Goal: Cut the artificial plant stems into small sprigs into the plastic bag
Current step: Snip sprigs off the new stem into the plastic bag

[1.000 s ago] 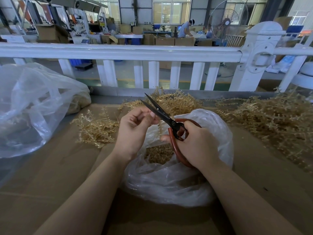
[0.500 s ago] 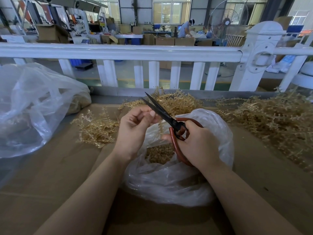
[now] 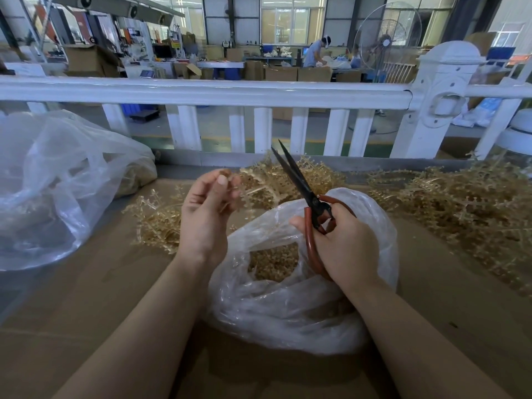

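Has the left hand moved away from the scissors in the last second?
Yes. The left hand has drawn left, off the scissors blades, pinching a sprig; it now sits left of the plastic bag mouth.

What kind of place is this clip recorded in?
Probably a factory or packing workshop: stacked cardboard boxes, a big industrial fan, and heaps of artificial plant stems on the work table.
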A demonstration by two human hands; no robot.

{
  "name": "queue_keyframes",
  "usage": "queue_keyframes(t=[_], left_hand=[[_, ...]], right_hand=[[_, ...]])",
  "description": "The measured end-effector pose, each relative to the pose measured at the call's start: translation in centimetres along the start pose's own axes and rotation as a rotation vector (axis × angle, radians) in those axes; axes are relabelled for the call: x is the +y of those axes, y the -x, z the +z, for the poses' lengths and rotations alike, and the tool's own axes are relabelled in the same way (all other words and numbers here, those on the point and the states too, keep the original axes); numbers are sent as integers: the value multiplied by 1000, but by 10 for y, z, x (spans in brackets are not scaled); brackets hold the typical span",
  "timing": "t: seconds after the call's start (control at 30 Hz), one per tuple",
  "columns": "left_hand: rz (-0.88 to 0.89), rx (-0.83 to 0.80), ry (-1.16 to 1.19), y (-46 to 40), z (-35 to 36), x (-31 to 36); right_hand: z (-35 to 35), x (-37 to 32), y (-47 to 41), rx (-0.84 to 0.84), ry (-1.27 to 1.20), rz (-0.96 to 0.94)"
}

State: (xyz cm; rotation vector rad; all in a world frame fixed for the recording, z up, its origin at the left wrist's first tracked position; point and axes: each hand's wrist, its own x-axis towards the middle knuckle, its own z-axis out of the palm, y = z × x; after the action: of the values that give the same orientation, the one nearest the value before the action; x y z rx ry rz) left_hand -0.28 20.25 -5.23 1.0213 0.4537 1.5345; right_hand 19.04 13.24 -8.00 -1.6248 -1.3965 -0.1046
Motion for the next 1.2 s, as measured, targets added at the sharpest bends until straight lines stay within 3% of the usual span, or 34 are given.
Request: queue_keyframes(t=[0.1,0.27,0.4,0.57,0.8,0.87,0.93,1.0,1.1,1.2], left_hand=[[49,171,-13,-4,-3,2],[236,649,-259,-12,-17,4],[193,936,-347,-23,-41,4],[98,1055,-310,-26,-52,3],[252,1147,-435,-22,-39,11],[423,1018,-617,-18,-33,14],[540,729,-798,-18,-28,10],[437,389,-980,-14,-18,-1],[197,-117,-1430,-7,-14,-31],[47,-377,-1631,-9,-15,-47]], right_hand=[[1,2,0,26,9,1],[1,5,0,24,21,2],[1,5,0,30,14,18],[2,6,0,16,9,14],[2,7,0,12,1,30],[1,7,-1,7,-1,38],[0,6,-1,4,2,45],[0,7,-1,-4,-4,56],[1,8,-1,-14,-19,66],[1,9,-2,-18,-19,71]])
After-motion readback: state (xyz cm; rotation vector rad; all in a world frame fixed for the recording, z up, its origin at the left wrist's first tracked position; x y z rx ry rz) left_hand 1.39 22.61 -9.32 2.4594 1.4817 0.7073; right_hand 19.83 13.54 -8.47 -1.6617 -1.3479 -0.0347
